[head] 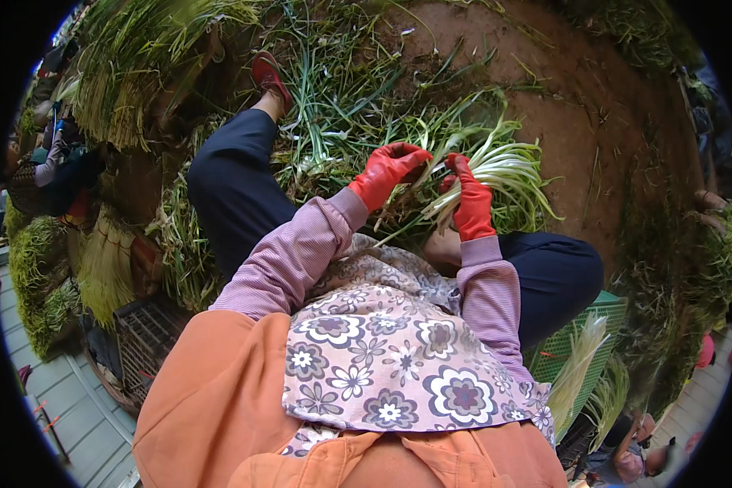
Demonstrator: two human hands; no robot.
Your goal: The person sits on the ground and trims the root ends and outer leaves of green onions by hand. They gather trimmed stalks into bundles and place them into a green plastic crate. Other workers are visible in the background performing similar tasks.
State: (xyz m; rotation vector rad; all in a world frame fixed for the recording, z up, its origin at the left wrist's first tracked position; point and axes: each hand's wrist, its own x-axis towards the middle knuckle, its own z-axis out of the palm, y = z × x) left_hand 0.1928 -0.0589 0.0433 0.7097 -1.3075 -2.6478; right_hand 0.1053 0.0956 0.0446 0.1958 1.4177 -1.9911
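Both hands wear red rubber gloves. My right hand [473,201] grips a loose bunch of long, pale-stemmed green vegetable stalks [506,168], whose leafy ends fan out to the right. At the fingertips of my left hand [390,171] is a blurred, thin leafy stalk [438,160], which looks pinched between thumb and finger. The two hands are close together but apart, above the space between my bent legs. Beneath and beyond them lies a heap of loose green leaves and stalks [335,131] on the brown soil floor [561,140].
Tied bundles of stalks [107,262] and a dark plastic crate [149,335] are at my left. A green plastic basket [604,323], with pale stalks [576,366] against it, stands by my right side. Other people [49,158] sit at the left and lower right [631,451].
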